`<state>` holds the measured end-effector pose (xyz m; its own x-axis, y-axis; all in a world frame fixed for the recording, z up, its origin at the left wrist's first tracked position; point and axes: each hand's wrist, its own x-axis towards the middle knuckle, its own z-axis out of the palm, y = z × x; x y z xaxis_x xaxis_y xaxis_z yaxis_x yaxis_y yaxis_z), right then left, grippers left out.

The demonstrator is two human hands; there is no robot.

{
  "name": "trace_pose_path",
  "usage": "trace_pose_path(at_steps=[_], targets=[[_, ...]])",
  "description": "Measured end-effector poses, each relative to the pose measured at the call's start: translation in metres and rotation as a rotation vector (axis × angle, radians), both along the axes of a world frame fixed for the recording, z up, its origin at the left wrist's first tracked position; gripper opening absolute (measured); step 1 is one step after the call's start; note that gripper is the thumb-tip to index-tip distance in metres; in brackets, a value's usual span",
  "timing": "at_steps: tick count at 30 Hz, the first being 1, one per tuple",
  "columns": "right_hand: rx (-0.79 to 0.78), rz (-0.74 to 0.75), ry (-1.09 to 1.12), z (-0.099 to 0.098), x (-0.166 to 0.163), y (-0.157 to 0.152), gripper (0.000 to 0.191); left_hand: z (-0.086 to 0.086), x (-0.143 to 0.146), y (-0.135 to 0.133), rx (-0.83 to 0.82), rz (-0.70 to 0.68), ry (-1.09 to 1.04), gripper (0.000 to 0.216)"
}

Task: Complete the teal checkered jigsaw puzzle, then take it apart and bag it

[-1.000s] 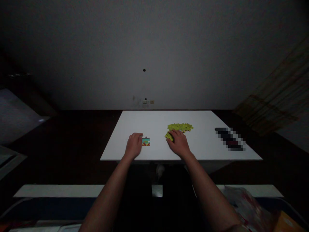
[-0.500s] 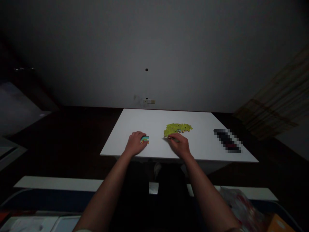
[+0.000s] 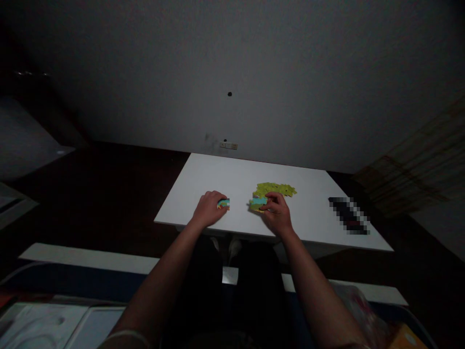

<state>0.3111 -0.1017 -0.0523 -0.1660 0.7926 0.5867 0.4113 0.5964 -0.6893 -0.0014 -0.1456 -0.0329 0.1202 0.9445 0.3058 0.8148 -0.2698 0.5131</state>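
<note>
On the left of the white table (image 3: pixel 214 169), my left hand (image 3: pixel 209 208) pinches a small jigsaw puzzle piece (image 3: pixel 224 204), teal with red and yellow, close to the tabletop. My right hand (image 3: pixel 278 213) has its thumb and fingers closed on the right side of another jigsaw piece (image 3: pixel 257 204). That one is teal above and green below, picture side towards me, with a knob on its left edge. Just behind it lies a pile of yellow-green jigsaw pieces (image 3: pixel 276 188), partly hidden by my right hand. A gap of bare table separates the two held pieces.
A pixelated dark object (image 3: pixel 348 215) lies near the table's right end. The wall (image 3: pixel 290 97) stands behind, with a socket strip (image 3: pixel 228 145) low on it. A plastic bag (image 3: pixel 352 303) and an orange box (image 3: pixel 405 337) are at lower right.
My right hand has lifted and turned its piece, so the teal and green face now shows. My left hand keeps its piece at about the same spot. The camera view has tilted slightly.
</note>
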Motion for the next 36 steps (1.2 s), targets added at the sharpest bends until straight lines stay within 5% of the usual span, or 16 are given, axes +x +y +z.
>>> trace_pose_path(at_steps=[7,13,17,28,36], targets=[[0.091,0.083,-0.025,0.002,-0.008,-0.004,0.013,0.002,0.0,-0.002,0.003,0.084,0.021,0.043],[0.006,0.286,-0.107,0.006,-0.058,-0.001,0.019,0.003,-0.003,-0.008,-0.04,0.038,0.101,0.042],[-0.052,0.293,-0.146,0.008,-0.081,0.008,0.024,0.002,-0.003,-0.008,-0.039,0.039,0.093,0.041],[-0.032,0.309,-0.265,0.002,-0.081,0.008,0.05,0.001,-0.002,-0.008,-0.031,0.038,0.073,0.041],[0.075,0.304,-0.392,0.005,-0.078,0.001,0.046,0.002,-0.003,-0.005,-0.033,0.044,0.107,0.044]])
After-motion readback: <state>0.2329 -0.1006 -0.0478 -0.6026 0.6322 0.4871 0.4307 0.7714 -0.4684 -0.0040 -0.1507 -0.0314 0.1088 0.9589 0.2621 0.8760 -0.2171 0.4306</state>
